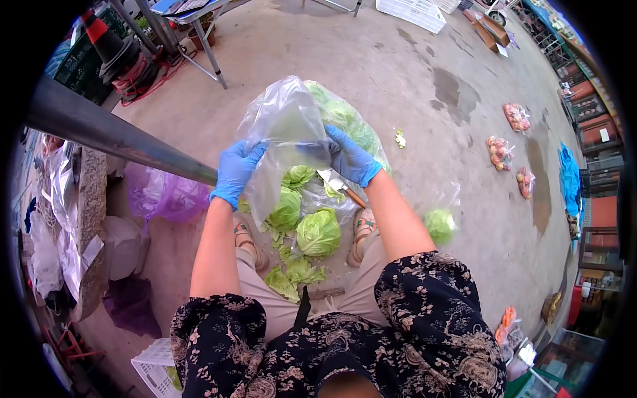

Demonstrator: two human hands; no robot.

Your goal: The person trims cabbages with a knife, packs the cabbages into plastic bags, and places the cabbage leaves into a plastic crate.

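Observation:
Both hands wear blue gloves and hold a clear plastic bag (285, 109) stretched between them. My left hand (237, 171) pinches its left edge, and my right hand (352, 156) grips the right edge, its fingers partly inside the opening. Behind it lies a large clear sack with cabbages (338, 113) showing through. Below the bag, a whole cabbage (319, 232) sits on the ground between my feet, with another cabbage (285, 209) beside it. A knife (340, 184) with a wooden handle rests under my right hand. Loose cabbage leaves (296, 272) are scattered around.
A bagged cabbage (439, 224) stands on the ground at right. Farther right are several bags of round reddish produce (501, 152). A metal pole (126, 132) slants in from the left, near a purple bag (166, 191). White crates (411, 14) lie at the back.

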